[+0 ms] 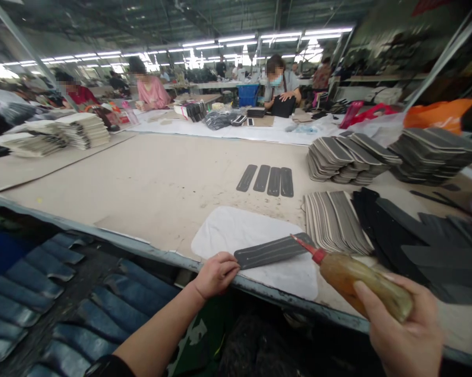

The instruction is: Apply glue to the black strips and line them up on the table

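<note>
My left hand (pixel 217 274) is closed on the left end of a dark grey strip (pixel 273 252) at the table's front edge. Thin pale lines run along the strip, which lies over a white sheet (pixel 223 230). My right hand (pixel 404 319) is wrapped round a yellowish squeeze bottle (pixel 361 283). The bottle's red nozzle (pixel 306 246) points left, its tip at the upper right part of the strip. Beyond the sheet, several similar dark strips (pixel 261 179) lie side by side on the table.
Stacks of grey pieces (pixel 346 157) and a leaning row of strips (pixel 333 220) stand at the right, beside black material (pixel 388 230). Cream stacks (pixel 58 133) are at the far left. A masked person (pixel 278 89) and other people are across the table (pixel 141 173).
</note>
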Tool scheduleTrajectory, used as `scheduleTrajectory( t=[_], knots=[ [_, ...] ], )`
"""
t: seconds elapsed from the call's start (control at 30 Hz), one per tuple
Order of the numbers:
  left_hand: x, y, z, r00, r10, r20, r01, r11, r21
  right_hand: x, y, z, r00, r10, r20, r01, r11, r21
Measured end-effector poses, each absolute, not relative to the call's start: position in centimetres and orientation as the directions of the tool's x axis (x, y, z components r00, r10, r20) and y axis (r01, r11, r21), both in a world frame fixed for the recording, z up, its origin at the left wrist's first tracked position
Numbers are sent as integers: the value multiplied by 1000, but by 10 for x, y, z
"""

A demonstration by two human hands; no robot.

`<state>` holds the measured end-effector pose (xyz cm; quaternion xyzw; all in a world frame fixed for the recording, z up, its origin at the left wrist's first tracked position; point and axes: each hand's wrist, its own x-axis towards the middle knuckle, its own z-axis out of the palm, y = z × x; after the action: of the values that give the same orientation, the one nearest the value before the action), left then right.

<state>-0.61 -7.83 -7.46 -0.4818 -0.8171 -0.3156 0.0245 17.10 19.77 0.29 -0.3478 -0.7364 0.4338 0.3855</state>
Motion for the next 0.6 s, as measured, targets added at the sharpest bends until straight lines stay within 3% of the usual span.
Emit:
scheduleTrajectory(
  t=[0.13, 0.23, 0.6],
  knots=[
    [-6, -78, -74, -531, 772, 350, 807, 335, 487, 154, 172, -13, -722, 620, 308, 124, 554, -823],
    [-6, -78, -75, -522, 773, 361, 816, 329, 475, 138, 157, -26, -824, 451, 343, 40, 650, -759],
    [-7, -78, -75, -525, 771, 362, 812, 325, 485, 129, 138, -40, -892, 332, 306, -7, 667, -745]
  ],
)
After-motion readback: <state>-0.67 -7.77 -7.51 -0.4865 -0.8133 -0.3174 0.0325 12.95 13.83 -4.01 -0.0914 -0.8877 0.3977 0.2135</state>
